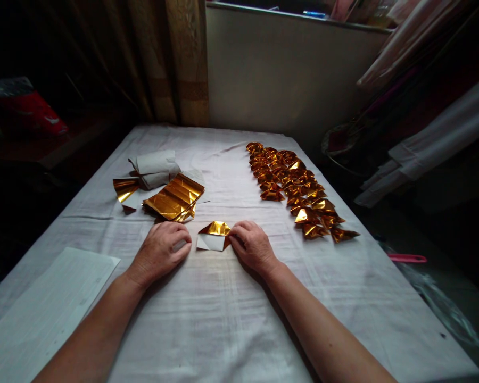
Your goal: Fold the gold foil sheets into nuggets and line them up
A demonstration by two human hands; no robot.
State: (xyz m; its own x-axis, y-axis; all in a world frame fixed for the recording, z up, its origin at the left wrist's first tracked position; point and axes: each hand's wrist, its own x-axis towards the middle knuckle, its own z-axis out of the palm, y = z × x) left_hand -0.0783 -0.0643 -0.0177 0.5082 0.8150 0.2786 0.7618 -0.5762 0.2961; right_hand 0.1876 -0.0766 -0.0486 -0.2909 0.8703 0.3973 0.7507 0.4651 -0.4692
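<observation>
A partly folded piece of gold foil paper (211, 242) lies on the cloth in front of me, gold at the top with a white flap below. My right hand (252, 246) pinches its right end between thumb and fingers. To the left of the paper rests my left hand (163, 249), its fingers curled toward the thumb with nothing between them; it is apart from the paper. Just beyond the left hand is a stack of creased gold foil sheets (174, 198). Several folded gold foil pieces (281, 173) sit in rows at the right.
A rolled white paper (156, 162) and a loose gold foil piece (125, 187) lie at the back left. White sheets (59, 303) lie at the near left on the white tablecloth (207, 330). Beyond the right edge are a pink handle (407, 258) and hanging clothes (435, 143).
</observation>
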